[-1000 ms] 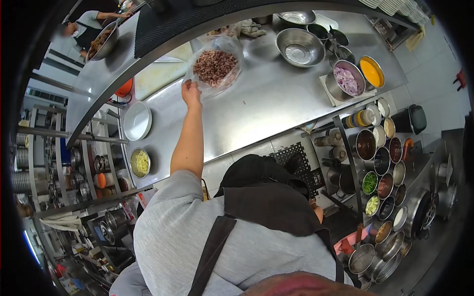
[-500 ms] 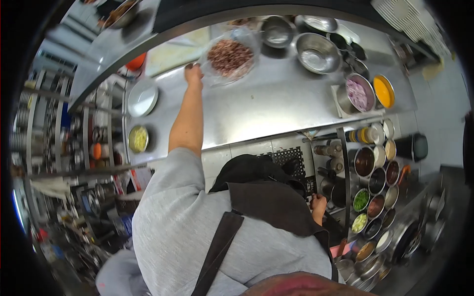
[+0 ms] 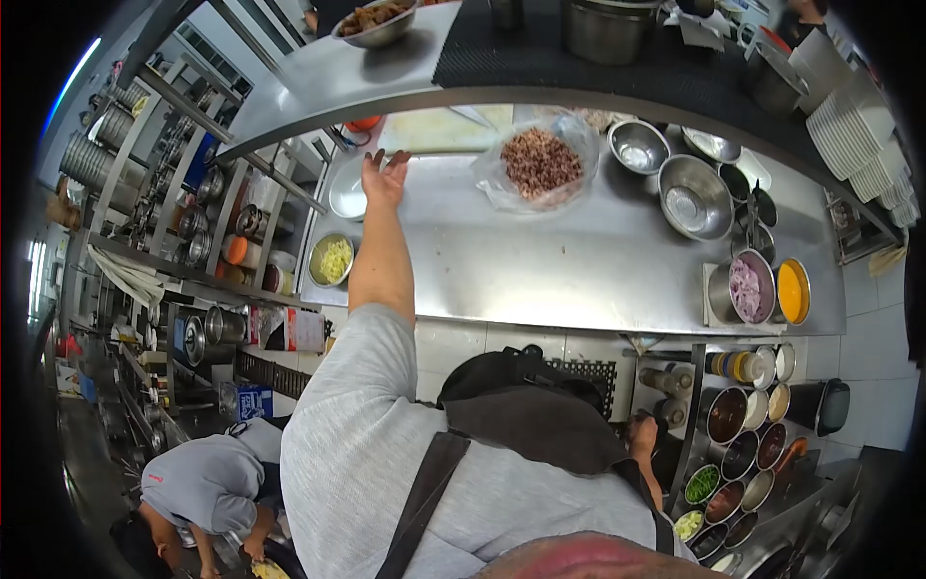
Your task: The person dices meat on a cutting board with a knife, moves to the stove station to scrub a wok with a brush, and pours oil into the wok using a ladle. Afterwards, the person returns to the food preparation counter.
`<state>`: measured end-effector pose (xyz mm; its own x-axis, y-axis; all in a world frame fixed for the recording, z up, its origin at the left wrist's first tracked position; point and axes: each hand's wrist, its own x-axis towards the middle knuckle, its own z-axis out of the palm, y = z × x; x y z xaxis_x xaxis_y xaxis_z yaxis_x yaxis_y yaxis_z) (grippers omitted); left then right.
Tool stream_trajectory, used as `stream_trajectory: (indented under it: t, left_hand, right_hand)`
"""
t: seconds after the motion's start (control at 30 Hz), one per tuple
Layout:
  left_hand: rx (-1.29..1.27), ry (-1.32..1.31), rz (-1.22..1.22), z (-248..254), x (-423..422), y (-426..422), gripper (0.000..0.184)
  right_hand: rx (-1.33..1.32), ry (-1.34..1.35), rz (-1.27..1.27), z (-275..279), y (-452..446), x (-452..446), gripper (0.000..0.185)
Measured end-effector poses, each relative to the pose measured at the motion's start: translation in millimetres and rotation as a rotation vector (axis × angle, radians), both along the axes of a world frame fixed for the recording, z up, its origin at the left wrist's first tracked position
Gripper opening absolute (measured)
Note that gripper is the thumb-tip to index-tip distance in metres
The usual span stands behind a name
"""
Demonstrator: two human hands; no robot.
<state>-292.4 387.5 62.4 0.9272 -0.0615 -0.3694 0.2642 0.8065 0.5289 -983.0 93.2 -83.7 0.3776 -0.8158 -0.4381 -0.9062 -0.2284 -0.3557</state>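
My left hand [image 3: 385,179] is stretched forward over the steel counter with its fingers spread and nothing in it. Partly behind it sits a white bowl [image 3: 346,191], just to its left. Whether the hand touches this bowl I cannot tell. Beyond the fingers lies a pale cutting board [image 3: 434,132] with a knife [image 3: 471,117] on it. A clear plastic bag [image 3: 489,180] of chopped reddish meat [image 3: 542,166] rests to the right, apart from the hand. Low at my right side is my right hand [image 3: 641,433], beside the rack; its fingers are not clear.
A metal bowl of chopped pale-green vegetable [image 3: 335,261] stands at the counter's left end. Steel bowls [image 3: 694,198], sliced onions [image 3: 745,289] and an orange-yellow liquid [image 3: 793,290] are on the right. A raised shelf [image 3: 386,116] spans the back. Another person [image 3: 207,478] bends over, lower left.
My left hand has moved away from beside the meat bag toward the white bowl, and its fingers have spread. The view has shifted, bringing the other person further into sight.
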Motion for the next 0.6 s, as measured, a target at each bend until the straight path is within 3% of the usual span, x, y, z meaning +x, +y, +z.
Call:
stream_trajectory:
  t: [0.07, 0.1, 0.2, 0.3, 0.37, 0.4, 0.5, 0.53, 0.57, 0.6]
  left_hand:
    - [0.195, -0.189, -0.23, 3, 30, 16, 0.064]
    - [0.178, -0.205, -0.23, 10, 35, 15, 0.064]
    - [0.713, -0.04, -0.037, 23, 52, 7, 0.051]
    - [0.986, -0.101, 0.18, -20, 127, 3, 0.046]
    - [1.032, -0.172, 0.269, -56, 162, -1, 0.043]
    - [1.249, -0.83, 0.294, -125, 226, 23, 0.041]
    - [0.441, -0.301, -0.317, -28, 145, -7, 0.044]
    - [0.394, -0.304, -0.495, -38, 163, -4, 0.05]
    - [0.395, -0.301, -0.505, -32, 153, -15, 0.05]
    - [0.657, -0.155, -0.438, -17, 132, -28, 0.051]
  right_hand:
    - [0.126, -0.016, -0.189, -8, -22, 24, 0.022]
    - [0.11, -0.031, -0.192, -4, -27, 34, 0.022]
    - [0.155, -0.132, -0.218, 36, -28, 73, 0.02]
    - [0.071, -0.128, -0.05, 76, -14, 92, 0.02]
    - [0.039, -0.138, -0.032, 80, -4, 89, 0.021]
    - [0.018, -0.131, -0.007, 78, 2, 80, 0.023]
    - [-0.084, -0.054, 0.026, 48, 17, 40, 0.024]
    - [-0.097, 0.003, 0.085, 41, 20, 27, 0.025]
    - [-0.094, 0.008, 0.077, 36, 23, 13, 0.025]
    - [-0.066, 0.08, 0.08, 38, 27, 3, 0.026]
